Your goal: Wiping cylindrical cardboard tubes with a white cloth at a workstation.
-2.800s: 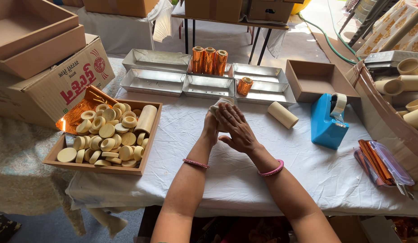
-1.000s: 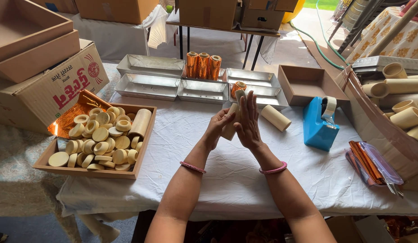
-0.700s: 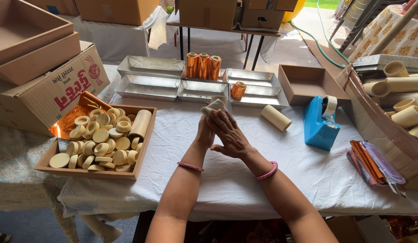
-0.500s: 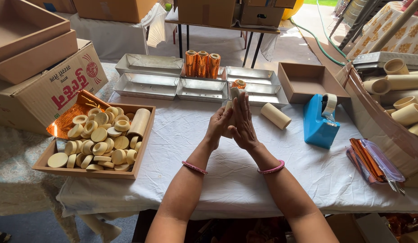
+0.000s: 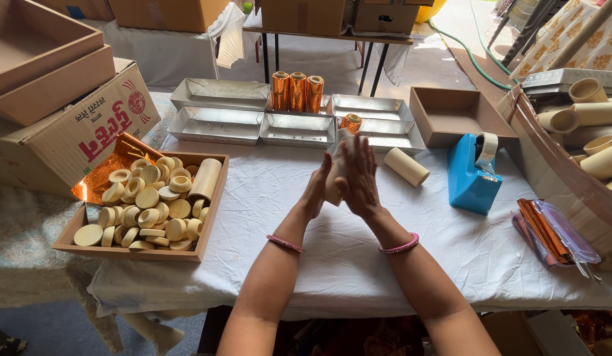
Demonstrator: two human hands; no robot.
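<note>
Now one wooden tray (image 5: 210, 217) of pale discs far left, left hand (image 5: 317, 190) and right hand (image 5: 360, 178) pressed flat around one cream cylinder (image 5: 333, 188), palms steeper than before, three copper rolls (image 5: 297, 91) beyond, one blue tape dispenser (image 5: 469, 179) right.

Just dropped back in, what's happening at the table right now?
A person presses a pale roll between the left hand and right hand, palms facing, above the white tablecloth. A wooden tray of pale discs sits left, a blue tape dispenser right, copper foil rolls and metal trays behind.
</note>
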